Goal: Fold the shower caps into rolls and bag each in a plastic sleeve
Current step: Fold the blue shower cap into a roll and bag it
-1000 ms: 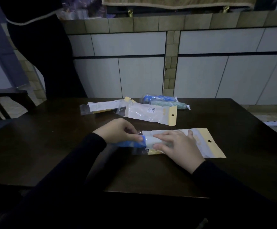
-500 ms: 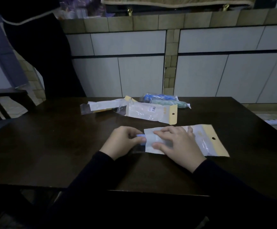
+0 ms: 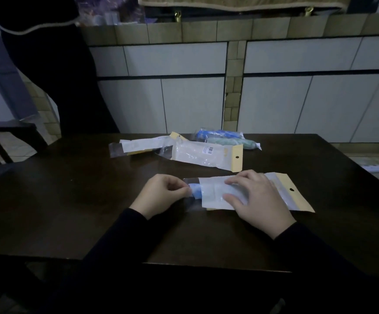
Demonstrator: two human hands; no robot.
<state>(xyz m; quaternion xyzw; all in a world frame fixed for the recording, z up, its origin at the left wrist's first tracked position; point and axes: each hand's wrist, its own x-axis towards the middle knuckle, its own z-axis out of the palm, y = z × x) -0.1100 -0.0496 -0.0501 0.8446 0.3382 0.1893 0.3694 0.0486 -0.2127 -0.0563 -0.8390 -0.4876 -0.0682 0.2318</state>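
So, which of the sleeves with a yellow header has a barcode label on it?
The middle sleeve, lying apart just beyond the hands. It shows a small barcode sticker near its header; the one under the right hand and the far left one show none.

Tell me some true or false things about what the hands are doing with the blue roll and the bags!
1. The blue roll is all the way inside its sleeve. False: its end sticks out at the open mouth.
2. The left hand pinches at the roll's sticking-out end. True.
3. The right hand is lifted off the sleeve. False: it rests on top of it.
4. A green roll lies at the far side of the table. True.
5. The sleeve's yellow header points toward the left hand. False: it lies on the right-hand side.
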